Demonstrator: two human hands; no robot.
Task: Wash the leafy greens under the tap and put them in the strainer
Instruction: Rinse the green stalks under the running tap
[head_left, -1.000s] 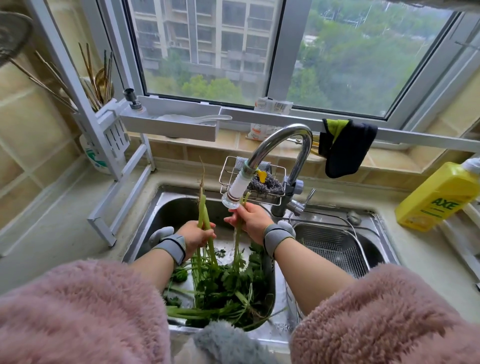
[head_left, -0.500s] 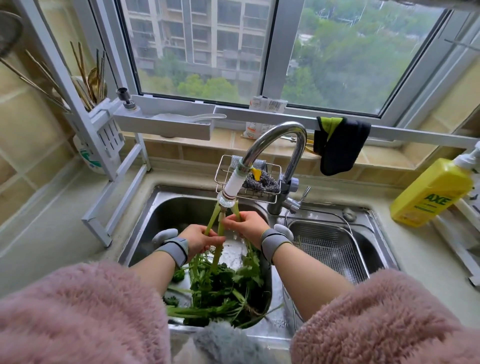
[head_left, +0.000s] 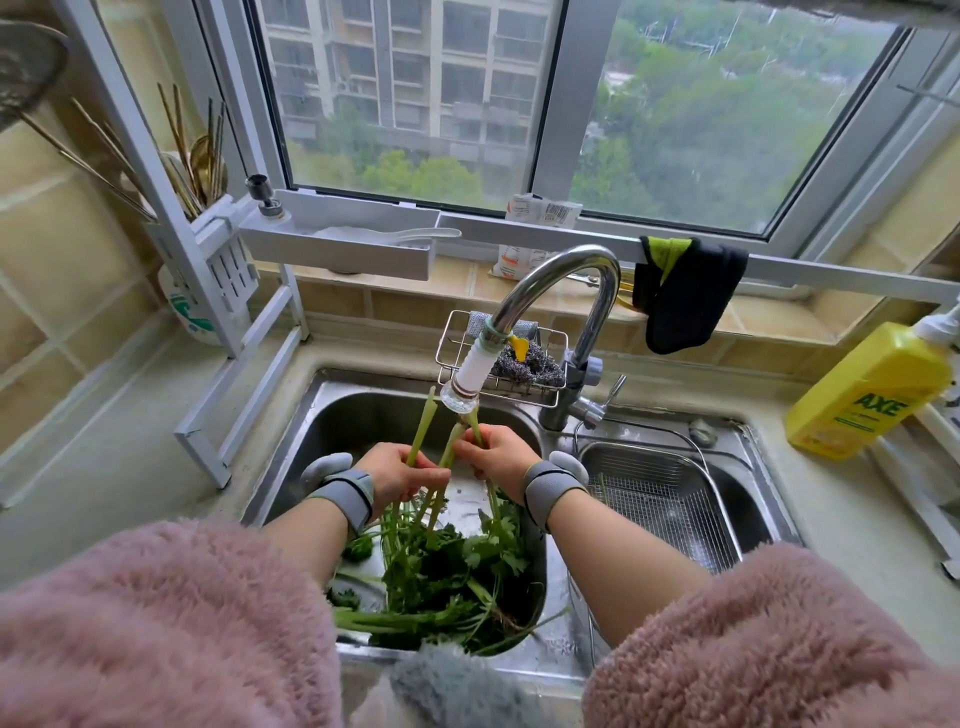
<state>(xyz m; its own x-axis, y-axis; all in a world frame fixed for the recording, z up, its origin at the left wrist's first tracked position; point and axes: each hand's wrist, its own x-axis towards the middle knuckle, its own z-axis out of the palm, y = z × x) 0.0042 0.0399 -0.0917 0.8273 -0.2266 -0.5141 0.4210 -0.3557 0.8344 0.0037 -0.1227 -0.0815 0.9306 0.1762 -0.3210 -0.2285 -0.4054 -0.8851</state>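
Both hands, left hand (head_left: 402, 473) and right hand (head_left: 498, 457), grasped upright celery stalks (head_left: 423, 421) under tap nozzle (head_left: 460, 397); strainer (head_left: 670, 499) lay nearer the right hand.

- Tap spout (head_left: 558, 280) arches over left basin (head_left: 358, 410); wire sponge rack (head_left: 540, 387) just behind it.
- Leafy greens (head_left: 447, 566) heap fills basin floor.
- Strainer (head_left: 660, 499) in right basin appears open above.

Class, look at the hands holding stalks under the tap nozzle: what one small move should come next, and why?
Probably carry the held stalks rightward into the strainer. Both the left hand and right hand already grip them right at the tap nozzle, and the strainer looks nearly empty, while more greens wait in the basin.
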